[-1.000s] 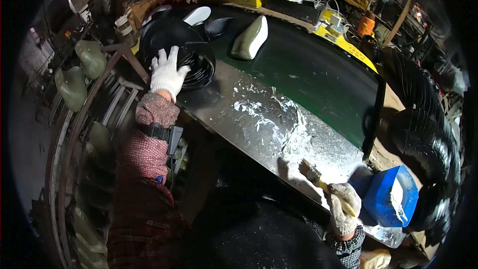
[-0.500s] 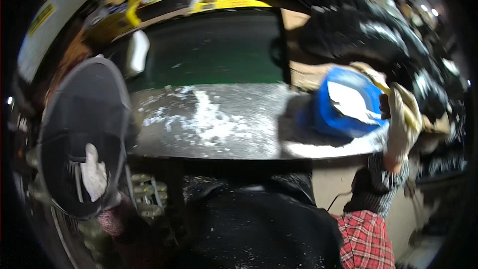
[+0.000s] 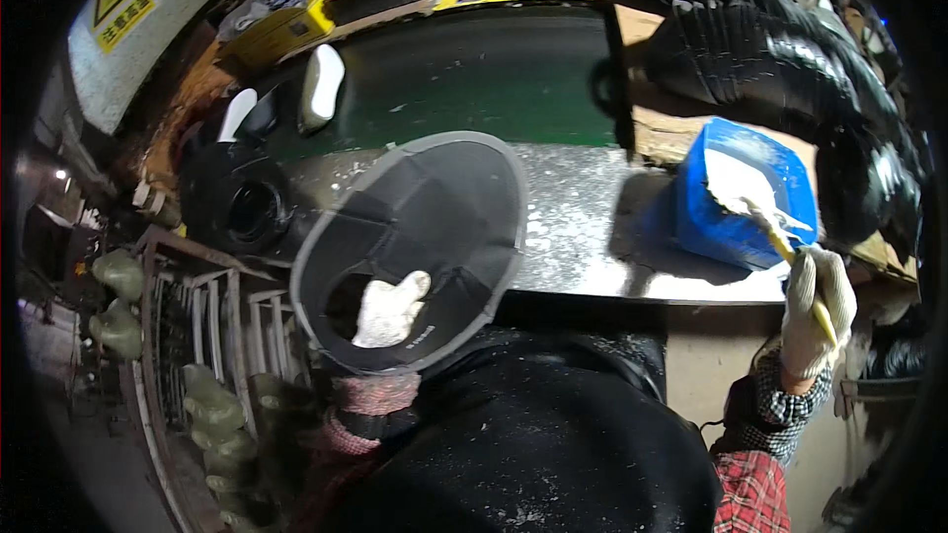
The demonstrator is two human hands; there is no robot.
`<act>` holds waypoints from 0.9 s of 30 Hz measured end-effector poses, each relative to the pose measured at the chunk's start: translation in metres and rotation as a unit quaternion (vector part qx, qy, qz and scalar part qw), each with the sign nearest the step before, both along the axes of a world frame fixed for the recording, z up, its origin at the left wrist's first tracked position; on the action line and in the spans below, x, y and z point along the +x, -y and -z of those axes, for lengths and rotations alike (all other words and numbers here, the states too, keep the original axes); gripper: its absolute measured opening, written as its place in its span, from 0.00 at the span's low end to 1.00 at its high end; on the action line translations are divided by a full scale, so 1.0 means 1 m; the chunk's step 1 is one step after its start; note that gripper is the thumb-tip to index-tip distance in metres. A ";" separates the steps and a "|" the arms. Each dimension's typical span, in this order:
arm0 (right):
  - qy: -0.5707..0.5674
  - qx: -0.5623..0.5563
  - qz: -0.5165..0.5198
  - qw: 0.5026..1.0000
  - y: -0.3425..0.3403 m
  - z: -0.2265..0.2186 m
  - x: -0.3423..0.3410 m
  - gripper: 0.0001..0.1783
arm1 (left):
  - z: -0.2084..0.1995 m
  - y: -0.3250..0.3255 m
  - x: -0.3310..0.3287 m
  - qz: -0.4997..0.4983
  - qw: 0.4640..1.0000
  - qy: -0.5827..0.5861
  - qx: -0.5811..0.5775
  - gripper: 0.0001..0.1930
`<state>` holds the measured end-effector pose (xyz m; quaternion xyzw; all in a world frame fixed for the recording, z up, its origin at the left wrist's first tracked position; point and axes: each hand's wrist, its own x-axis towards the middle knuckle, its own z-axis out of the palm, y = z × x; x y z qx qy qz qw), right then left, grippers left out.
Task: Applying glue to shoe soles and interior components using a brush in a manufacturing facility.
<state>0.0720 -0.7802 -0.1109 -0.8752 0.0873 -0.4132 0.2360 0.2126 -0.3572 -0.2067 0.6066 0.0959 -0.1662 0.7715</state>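
My left hand [image 3: 390, 311], in a white glove, shows through an opening in a dark grey oval fabric piece [image 3: 444, 192] with a lighter rim. Its fingers lie together against the edge of that opening, and the piece is carried on this hand, tilted over the table's front edge. On the right, my gloved right hand [image 3: 818, 311] is closed around the pale yellow handle of a brush [image 3: 778, 239]. The brush slants down into a blue tub [image 3: 743, 232] that holds a thick white substance; its tip is coated white.
White-smeared metal tabletop [image 3: 573, 217] lies beneath the piece, with a dark green panel [image 3: 464, 79] behind. White sole-shaped pieces [image 3: 322, 84] stand at the back left. Shiny black stacked goods [image 3: 731, 49] crowd the right. A metal rack [image 3: 207, 326] stands at lower left.
My left hand has brought the fabric piece rightward, from the far left to over the table's front. My right hand has lowered, and the brush now reaches into the tub. The view has shifted.
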 end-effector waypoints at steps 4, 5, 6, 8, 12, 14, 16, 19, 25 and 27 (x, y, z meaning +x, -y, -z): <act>0.008 -0.022 -0.239 0.971 -0.103 -0.008 0.077 0.09 | -0.034 0.044 -0.019 0.028 0.994 0.105 0.023 0.10; -0.010 -0.068 -0.357 0.931 -0.129 -0.013 0.106 0.12 | -0.020 0.025 -0.019 0.098 0.964 0.227 0.100 0.11; -0.010 -0.084 -0.428 0.900 -0.148 -0.008 0.126 0.17 | -0.018 0.019 -0.020 0.131 0.950 0.248 0.135 0.11; 0.041 0.170 -0.507 0.844 -0.160 0.025 0.158 0.16 | -0.025 0.019 -0.016 0.135 0.966 0.193 0.105 0.11; -0.096 0.402 -0.357 0.838 -0.142 0.049 0.170 0.10 | -0.021 0.000 0.001 0.041 0.993 0.110 0.010 0.11; -0.192 0.346 -0.384 0.834 -0.116 0.071 0.137 0.10 | -0.017 -0.002 0.011 0.029 0.995 0.099 -0.001 0.11; -0.182 0.371 -0.366 0.834 -0.113 0.057 0.124 0.11 | -0.011 0.008 0.024 0.041 0.996 0.084 -0.001 0.11; -0.003 0.362 -0.288 0.886 -0.139 0.026 0.158 0.10 | -0.020 0.015 0.017 0.085 0.989 0.115 0.023 0.11; 0.011 -0.036 -0.587 0.809 -0.255 -0.023 0.158 0.15 | -0.012 0.023 0.014 0.141 0.962 0.221 0.078 0.11; 0.053 -0.105 -0.577 0.808 -0.256 -0.033 0.128 0.14 | -0.016 0.022 0.021 0.144 0.954 0.244 0.101 0.11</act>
